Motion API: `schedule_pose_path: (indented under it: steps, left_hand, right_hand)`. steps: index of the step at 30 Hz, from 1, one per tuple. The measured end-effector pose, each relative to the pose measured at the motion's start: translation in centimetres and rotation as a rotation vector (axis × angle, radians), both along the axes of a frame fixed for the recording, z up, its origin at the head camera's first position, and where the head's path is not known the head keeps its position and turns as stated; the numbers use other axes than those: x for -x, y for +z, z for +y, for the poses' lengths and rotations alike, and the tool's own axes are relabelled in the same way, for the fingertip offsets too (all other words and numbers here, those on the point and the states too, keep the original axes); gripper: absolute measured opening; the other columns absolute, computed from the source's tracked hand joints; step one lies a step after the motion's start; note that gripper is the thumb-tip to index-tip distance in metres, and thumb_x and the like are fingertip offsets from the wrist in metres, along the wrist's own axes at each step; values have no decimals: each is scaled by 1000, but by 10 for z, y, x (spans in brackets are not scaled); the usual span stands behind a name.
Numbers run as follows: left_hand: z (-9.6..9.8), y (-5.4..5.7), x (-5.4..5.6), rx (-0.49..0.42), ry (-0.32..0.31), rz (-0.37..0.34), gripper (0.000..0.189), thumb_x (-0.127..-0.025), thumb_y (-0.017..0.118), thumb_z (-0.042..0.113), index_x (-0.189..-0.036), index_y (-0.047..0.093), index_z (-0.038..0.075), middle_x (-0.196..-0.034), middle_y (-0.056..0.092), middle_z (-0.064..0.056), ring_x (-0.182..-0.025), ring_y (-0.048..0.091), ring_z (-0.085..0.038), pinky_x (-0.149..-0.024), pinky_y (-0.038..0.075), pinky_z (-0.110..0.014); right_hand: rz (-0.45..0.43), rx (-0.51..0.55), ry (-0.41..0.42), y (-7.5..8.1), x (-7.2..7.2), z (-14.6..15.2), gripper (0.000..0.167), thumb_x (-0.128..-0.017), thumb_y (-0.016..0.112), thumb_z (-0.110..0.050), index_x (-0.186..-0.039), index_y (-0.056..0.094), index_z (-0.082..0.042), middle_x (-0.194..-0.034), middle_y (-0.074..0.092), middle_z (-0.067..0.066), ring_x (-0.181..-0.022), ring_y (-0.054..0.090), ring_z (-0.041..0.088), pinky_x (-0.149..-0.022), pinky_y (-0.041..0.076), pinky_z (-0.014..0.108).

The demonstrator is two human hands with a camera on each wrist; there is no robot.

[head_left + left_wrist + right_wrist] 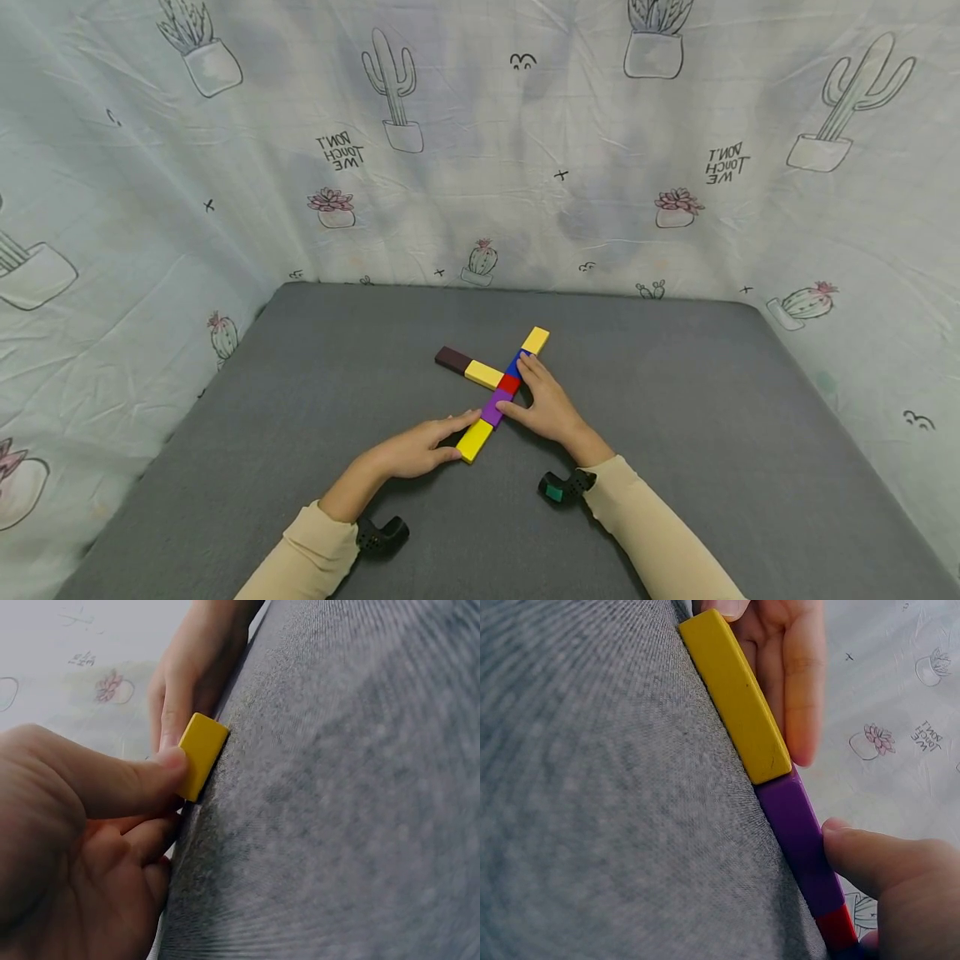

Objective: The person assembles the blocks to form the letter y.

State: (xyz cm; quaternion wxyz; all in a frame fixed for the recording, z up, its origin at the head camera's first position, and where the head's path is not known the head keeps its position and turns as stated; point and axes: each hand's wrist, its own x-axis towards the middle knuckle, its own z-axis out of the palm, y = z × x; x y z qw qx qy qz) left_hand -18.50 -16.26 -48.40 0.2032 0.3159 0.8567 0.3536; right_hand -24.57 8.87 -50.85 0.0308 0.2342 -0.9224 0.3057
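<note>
Flat coloured wooden blocks form a slanted row on the grey table. From near to far come a yellow block [476, 441], a purple block [495, 408], a red block [509, 384], a blue block [514, 367] and another yellow block [536, 340]. My left hand [412, 450] touches the nearest yellow block, thumb at its near end, straight index finger along its left side. From the right, my right hand [549, 407] rests its thumb tip against the purple block and its fingertips on the blue one. The left wrist view shows the near yellow block [202, 757] beside the left thumb.
A side branch of a yellow block [484, 374] and a dark brown block [453, 360] runs left from the red block. Grey cloth covers the table [750, 467]. A white curtain [555, 225] with cactus prints hangs behind and at both sides.
</note>
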Motion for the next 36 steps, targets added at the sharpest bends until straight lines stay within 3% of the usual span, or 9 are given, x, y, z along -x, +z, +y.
schedule_pose_path:
  steps: [24, 31, 36]
  left_hand:
    - [4, -3, -1, 47, 10, 84, 60, -97, 52, 18, -151, 26, 10, -154, 26, -14, -141, 26, -35, -113, 25, -51]
    - [2, -5, -1, 67, 18, 66, 65, -95, 57, 25, -151, 25, 13, -155, 26, -12, -141, 27, -37, -112, 26, -52]
    - [1, -7, 2, -2, 26, 36, 67, -94, 58, 31, -150, 27, 11, -154, 29, -11, -141, 29, -31, -112, 28, -52]
  right_hand:
    - [-22, -4, -14, 1, 0, 1, 87, -86, 64, -50, -147, 28, 0, -157, 21, 13, -146, 14, 30, -114, 22, 53]
    - [-29, -11, -15, -1, -1, 1, 87, -86, 64, -50, -147, 28, 0, -157, 22, 13, -146, 14, 30, -115, 22, 52]
    - [-23, 63, -40, -3, 0, 1, 85, -87, 64, -46, -148, 27, 1, -157, 22, 14, -146, 15, 30, -115, 21, 52]
